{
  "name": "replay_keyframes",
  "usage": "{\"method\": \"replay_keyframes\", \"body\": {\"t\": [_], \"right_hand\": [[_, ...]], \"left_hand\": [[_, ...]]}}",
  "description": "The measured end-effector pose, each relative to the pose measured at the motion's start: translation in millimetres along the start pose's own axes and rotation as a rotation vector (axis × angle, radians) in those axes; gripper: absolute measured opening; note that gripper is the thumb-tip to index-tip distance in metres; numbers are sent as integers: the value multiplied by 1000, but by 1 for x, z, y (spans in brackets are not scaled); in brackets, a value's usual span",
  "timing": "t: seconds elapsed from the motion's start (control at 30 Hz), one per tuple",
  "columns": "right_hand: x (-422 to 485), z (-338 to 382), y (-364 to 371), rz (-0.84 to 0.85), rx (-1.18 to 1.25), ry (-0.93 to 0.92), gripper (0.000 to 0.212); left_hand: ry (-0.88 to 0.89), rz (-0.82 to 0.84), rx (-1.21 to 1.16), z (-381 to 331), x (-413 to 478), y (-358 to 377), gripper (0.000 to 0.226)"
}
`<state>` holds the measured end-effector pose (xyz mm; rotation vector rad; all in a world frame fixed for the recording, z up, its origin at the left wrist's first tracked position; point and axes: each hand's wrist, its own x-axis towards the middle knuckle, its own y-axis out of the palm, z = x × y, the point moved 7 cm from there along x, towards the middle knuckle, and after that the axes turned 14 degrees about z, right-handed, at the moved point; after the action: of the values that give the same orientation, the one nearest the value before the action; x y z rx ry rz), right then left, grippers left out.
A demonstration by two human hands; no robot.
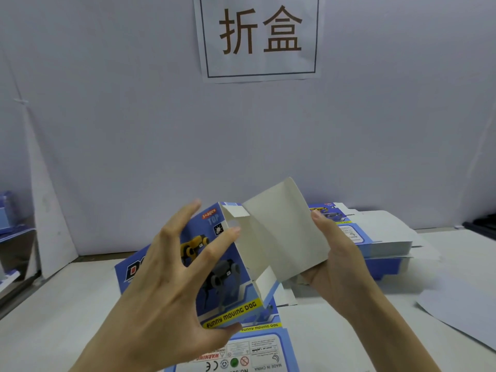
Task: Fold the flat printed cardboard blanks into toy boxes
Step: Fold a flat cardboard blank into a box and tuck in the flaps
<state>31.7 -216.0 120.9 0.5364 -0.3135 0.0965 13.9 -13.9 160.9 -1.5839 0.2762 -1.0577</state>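
Note:
A blue printed toy box with robot dog pictures is held above the table, partly formed, its plain grey inside and a big end flap facing me. My left hand holds the printed face, thumb under the bottom edge and fingers spread over the top. My right hand grips the open grey flap from the right side, thumb on its edge. A flat blank lies on the table under the box.
A stack of flat blanks sits at the back right of the white table. A loose white sheet lies at the right edge. A paper sign hangs on the wall behind.

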Motion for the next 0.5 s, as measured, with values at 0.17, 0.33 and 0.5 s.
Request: {"method": "replay_keyframes", "body": {"t": [0.17, 0.33, 0.5], "right_hand": [[-1, -3, 3, 31, -205, 8, 24], [-2, 2, 12, 41, -318, -41, 21], [-9, 7, 38, 151, -506, -160, 30]], "left_hand": [[12, -33, 79, 1, 3, -1, 97], [6, -51, 31, 1, 1, -6, 96], [8, -70, 18, -5, 3, -5, 92]]}}
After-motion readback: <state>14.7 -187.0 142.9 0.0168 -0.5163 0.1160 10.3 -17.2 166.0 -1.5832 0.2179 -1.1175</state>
